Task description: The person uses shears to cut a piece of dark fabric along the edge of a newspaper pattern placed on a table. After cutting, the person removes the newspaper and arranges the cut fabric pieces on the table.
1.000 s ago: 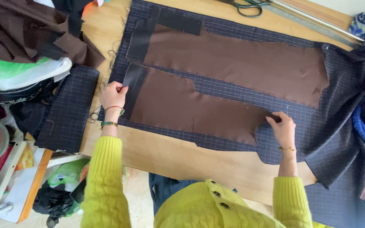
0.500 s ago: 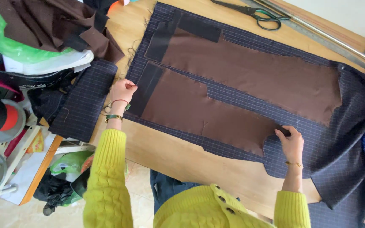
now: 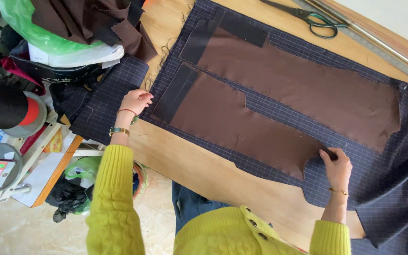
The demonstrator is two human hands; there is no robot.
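Dark navy checked fabric (image 3: 279, 106) lies spread over a wooden table (image 3: 199, 170). Two long brown cloth pieces lie on it: a near one (image 3: 242, 127) and a far one (image 3: 308, 89). My left hand (image 3: 135, 101) rests on the left edge of the checked fabric, fingers curled at that edge. My right hand (image 3: 337, 167) presses down on the right end of the near brown piece, fingertips on its corner. Both arms wear yellow knit sleeves.
Green-handled scissors (image 3: 315, 21) and a long metal ruler (image 3: 383, 42) lie at the table's far side. More checked cloth (image 3: 109, 99) hangs off the left edge. Brown scraps and a green bag (image 3: 48, 38) pile up at far left, with a thread spool (image 3: 5, 106) below.
The view has shifted so the table sits further right and lower in frame. Both hands stay at the same spots on the fabric, the right hand still on the brown piece's end.
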